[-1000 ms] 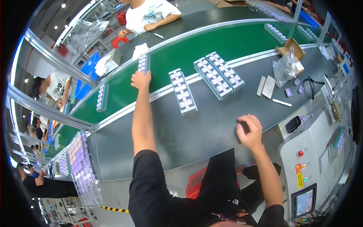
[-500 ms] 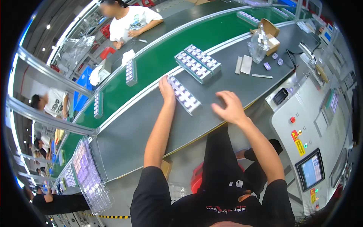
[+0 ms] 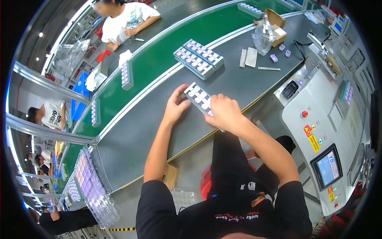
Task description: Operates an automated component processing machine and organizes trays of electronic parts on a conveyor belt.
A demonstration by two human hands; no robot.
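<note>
- Green belt across the back, dark counter in front. Head view: where's the tray?
- Narrow tray, white pieces in rows, is at the counter's front side, slanting down toward the person. Near end is under the right hand.
- Right fingers?
- Closed over the tray, thumb on its left edge. Holding it.
- Left?
- Left hand is at the far left end, fingers curved, thumb spread from them. Can't tell if they grip or just touch.
- Tray lifted or flat?
- Can't tell, the right hand hides that end.
- Other stuff?
- Two more trays side by side, beyond the hands, over the metal rail. Right of those: flat plates, thin strip, small purple pieces, plastic bag against an open cardboard box.
- Far right?
- Light grey machine, red button, lit screen.
- Across the belt?
- Seated co-worker, white shirt.
</note>
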